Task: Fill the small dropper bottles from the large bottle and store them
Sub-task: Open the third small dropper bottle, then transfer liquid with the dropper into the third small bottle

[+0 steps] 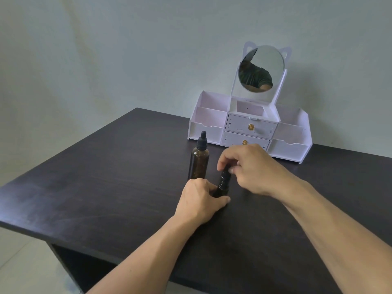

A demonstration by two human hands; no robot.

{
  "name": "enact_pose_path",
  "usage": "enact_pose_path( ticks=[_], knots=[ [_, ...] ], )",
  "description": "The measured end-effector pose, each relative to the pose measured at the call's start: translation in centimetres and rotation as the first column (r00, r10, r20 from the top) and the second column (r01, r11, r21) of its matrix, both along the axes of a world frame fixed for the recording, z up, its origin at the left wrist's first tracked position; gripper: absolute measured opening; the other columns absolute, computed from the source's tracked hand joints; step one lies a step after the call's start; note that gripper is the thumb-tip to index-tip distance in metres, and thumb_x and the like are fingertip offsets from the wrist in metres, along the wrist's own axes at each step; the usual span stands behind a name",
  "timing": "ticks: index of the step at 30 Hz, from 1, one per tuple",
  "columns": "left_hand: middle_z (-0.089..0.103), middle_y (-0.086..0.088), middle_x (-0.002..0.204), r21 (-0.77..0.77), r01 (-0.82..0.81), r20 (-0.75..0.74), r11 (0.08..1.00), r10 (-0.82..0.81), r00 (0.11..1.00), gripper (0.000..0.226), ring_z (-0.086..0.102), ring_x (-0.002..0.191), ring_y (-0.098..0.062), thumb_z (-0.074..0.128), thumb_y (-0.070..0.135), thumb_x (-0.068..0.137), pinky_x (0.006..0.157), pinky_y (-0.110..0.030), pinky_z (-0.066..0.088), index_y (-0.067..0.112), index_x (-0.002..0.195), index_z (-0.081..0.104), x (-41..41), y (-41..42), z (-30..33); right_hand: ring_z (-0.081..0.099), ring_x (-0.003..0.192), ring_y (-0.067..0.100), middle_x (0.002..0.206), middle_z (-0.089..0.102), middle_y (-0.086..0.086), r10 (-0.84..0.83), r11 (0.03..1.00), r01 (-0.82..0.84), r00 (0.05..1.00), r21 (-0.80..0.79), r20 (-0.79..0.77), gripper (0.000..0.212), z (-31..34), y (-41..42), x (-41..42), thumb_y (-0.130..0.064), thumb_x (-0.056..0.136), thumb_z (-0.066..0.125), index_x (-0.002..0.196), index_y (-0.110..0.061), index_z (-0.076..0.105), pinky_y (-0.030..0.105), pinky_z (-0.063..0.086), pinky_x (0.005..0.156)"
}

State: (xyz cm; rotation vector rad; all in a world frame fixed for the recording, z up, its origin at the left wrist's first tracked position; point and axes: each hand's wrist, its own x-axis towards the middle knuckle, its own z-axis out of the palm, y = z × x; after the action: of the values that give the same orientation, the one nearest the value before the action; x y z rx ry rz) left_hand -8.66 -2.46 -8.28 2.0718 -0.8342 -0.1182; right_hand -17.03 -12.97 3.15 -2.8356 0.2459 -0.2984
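Note:
A tall amber dropper bottle (199,161) with a black dropper cap stands upright on the dark table (106,187). Just right of it, my left hand (200,200) wraps the body of a small dark dropper bottle (222,184), most of which is hidden. My right hand (250,166) pinches the black dropper cap at the top of that small bottle. I cannot tell whether the cap is screwed on or loose.
A white desktop organiser (297,145) with open side compartments, two drawers with gold knobs and an oval mirror (261,68) stands at the back of the table near the wall. The table's left and near edges drop to a pale floor.

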Motion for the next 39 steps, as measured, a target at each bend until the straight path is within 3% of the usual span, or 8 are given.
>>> enact_pose_path(
  ticks=[3,7,14,17,23,29,35,39],
  knots=[
    [0.054,0.01,0.064,0.016,0.0,0.013,1.0,-0.001,1.0,0.033,0.051,0.058,-0.006,0.076,0.048,0.075,0.053,-0.017,0.035,0.016,0.083,0.075,-0.1,0.1,0.0,0.058,0.082,0.001,0.088,0.065,-0.015,-0.032,0.999,0.028,0.995,0.037,0.096,0.028,1.1,-0.8,-0.6,-0.002,0.085,0.062,0.09,-0.027,0.071,0.018,0.046,0.079],
    [0.055,0.01,0.063,0.025,0.008,0.024,1.0,-0.008,1.0,0.032,0.052,0.057,-0.004,0.075,0.051,0.075,0.051,-0.016,0.035,0.02,0.083,0.074,-0.1,0.1,0.1,0.058,0.071,-0.003,0.077,0.065,-0.015,-0.238,0.967,0.206,0.939,0.148,0.249,0.016,0.8,-2.9,-2.3,-0.009,0.083,0.067,0.083,-0.024,0.072,0.005,0.038,0.063],
    [0.05,0.008,0.059,0.035,0.009,0.009,0.999,-0.009,1.0,0.03,0.05,0.056,-0.007,0.077,0.052,0.072,0.049,-0.014,0.031,0.024,0.078,0.07,-0.2,0.2,0.4,0.065,0.069,0.009,0.071,0.069,-0.006,-0.49,0.864,0.427,0.833,0.266,0.256,0.014,-6.6,-3.7,-3.0,-0.01,0.076,0.071,0.074,-0.023,0.071,0.026,0.054,0.072],
    [0.051,0.008,0.058,0.025,0.023,0.013,0.999,-0.024,1.0,0.031,0.049,0.055,-0.007,0.078,0.052,0.071,0.05,-0.015,0.033,0.026,0.07,0.062,-0.2,0.2,0.5,0.063,0.064,0.01,0.069,0.067,-0.006,-0.493,0.864,0.418,0.816,0.281,0.303,0.012,-8.6,-3.5,-2.4,-0.009,0.076,0.073,0.073,-0.02,0.07,0.024,0.05,0.065],
    [0.053,0.008,0.059,-0.036,0.032,0.009,0.999,-0.031,0.999,0.025,0.05,0.054,-0.006,0.078,0.047,0.073,0.051,-0.014,0.038,0.026,0.083,0.071,-0.1,0.3,0.4,0.062,0.066,0.012,0.07,0.067,-0.005,-0.48,0.875,0.426,0.825,0.228,0.298,0.009,-9.6,-3.3,-1.6,-0.022,0.076,0.078,0.078,-0.021,0.07,0.025,0.049,0.065],
    [0.055,0.009,0.062,-0.035,0.051,-0.003,0.998,-0.051,0.999,0.027,0.053,0.056,-0.005,0.077,0.046,0.076,0.052,-0.01,0.036,0.023,0.09,0.073,0.0,0.3,0.3,0.061,0.071,0.011,0.076,0.065,-0.005,-0.446,0.894,0.4,0.833,0.202,0.327,0.011,-9.4,-3.4,-1.8,-0.018,0.075,0.078,0.08,-0.018,0.069,0.015,0.04,0.061],
    [0.058,0.006,0.064,-0.033,0.045,-0.004,0.998,-0.045,0.999,0.027,0.057,0.061,-0.01,0.077,0.045,0.076,0.057,-0.02,0.045,0.021,0.087,0.073,-0.1,0.4,0.5,0.063,0.073,0.005,0.077,0.069,-0.007,-0.295,0.942,0.166,0.821,0.291,0.488,0.002,-4.1,-1.4,1.5,-0.016,0.081,0.072,0.082,-0.017,0.071,0.009,0.044,0.065],
    [0.064,-0.001,0.07,-0.043,0.041,0.013,0.998,-0.04,0.999,0.03,0.063,0.069,-0.016,0.077,0.044,0.076,0.068,-0.03,0.054,0.019,0.091,0.074,-0.3,0.5,0.7,0.067,0.082,0.005,0.088,0.072,-0.005,-0.249,0.905,0.038,0.855,0.423,0.456,0.018,-1.2,0.3,5.3,-0.026,0.083,0.073,0.095,-0.013,0.073,0.014,0.052,0.075]
  ],
)
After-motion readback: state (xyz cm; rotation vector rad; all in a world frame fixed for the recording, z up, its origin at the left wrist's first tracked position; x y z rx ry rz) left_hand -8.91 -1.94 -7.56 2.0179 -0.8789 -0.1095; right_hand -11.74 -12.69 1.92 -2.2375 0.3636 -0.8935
